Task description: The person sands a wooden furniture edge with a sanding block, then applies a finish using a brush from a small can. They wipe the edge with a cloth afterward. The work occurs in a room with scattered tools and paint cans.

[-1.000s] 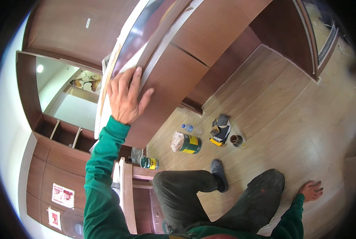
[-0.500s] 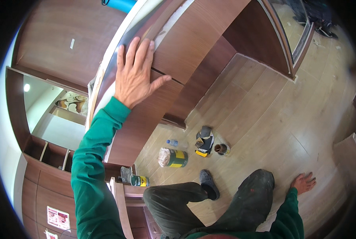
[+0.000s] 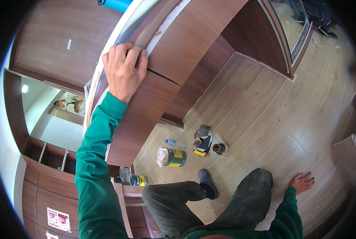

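Observation:
My left hand [image 3: 124, 71] is on the long edge strip [image 3: 158, 32] of a curved wooden cabinet [image 3: 138, 111], fingers bent and pressed together over it at the upper middle. The strip has a glossy band with pale patches alongside. My right hand [image 3: 302, 182] rests on the wood-look floor [image 3: 265, 119] at lower right, fingers spread, holding nothing. Between cabinet and right hand are my bent legs in dark trousers.
On the floor stand a green bucket [image 3: 176, 158], a plastic bottle [image 3: 170, 142], dark sandpaper sheets [image 3: 203, 135], an open tin [image 3: 219, 149] and another can [image 3: 139, 180]. A glass-panelled cabinet [image 3: 261, 44] is upper right, shelving [image 3: 52, 153] left, a blue roll [image 3: 116, 4] on top.
My left hand slid along the edge, spreading its fingers half a second ago, and has now curled them, shifting slightly left. The view shifted between the first two frames. My right hand stays down.

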Available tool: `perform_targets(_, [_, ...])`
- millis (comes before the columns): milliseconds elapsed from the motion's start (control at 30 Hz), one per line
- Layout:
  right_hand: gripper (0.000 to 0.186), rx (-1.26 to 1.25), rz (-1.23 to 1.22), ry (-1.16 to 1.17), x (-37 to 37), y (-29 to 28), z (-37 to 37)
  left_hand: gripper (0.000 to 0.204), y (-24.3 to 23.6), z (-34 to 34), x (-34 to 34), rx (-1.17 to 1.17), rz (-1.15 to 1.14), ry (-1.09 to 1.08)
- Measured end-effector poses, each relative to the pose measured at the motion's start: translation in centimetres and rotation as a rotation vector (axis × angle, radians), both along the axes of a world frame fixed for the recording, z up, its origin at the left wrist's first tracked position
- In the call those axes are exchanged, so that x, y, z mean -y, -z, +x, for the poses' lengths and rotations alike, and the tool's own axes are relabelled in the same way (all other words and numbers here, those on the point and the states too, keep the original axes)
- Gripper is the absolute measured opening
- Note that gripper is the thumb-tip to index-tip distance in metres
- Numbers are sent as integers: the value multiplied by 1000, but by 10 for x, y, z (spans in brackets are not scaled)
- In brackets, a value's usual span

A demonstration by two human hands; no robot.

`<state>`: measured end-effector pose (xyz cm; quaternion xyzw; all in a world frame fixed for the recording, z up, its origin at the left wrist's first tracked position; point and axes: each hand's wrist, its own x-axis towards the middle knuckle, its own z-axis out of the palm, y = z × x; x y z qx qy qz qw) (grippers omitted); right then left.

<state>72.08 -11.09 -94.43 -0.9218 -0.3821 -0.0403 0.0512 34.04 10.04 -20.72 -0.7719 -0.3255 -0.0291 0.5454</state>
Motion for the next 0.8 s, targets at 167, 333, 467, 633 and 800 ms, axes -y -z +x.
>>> perform_targets(167, [56,0,136,-35,1,13,2,16,0,8,-24,-17,23,55])
perform_targets(333, [56,12,127,-29,0,10,2,16,3,5,-17,8,33,61])
perform_targets(467, [55,33,240,-41,1,12,3,15,7,-2,4,57,16,23])
perform_targets(633, [53,32,192,-31,-1,6,2,14,6,3,-5,95,-3,37])
perform_targets(800, [54,-4,69,-19,-1,-1,-1,13,6,13,-30,82,32,46])
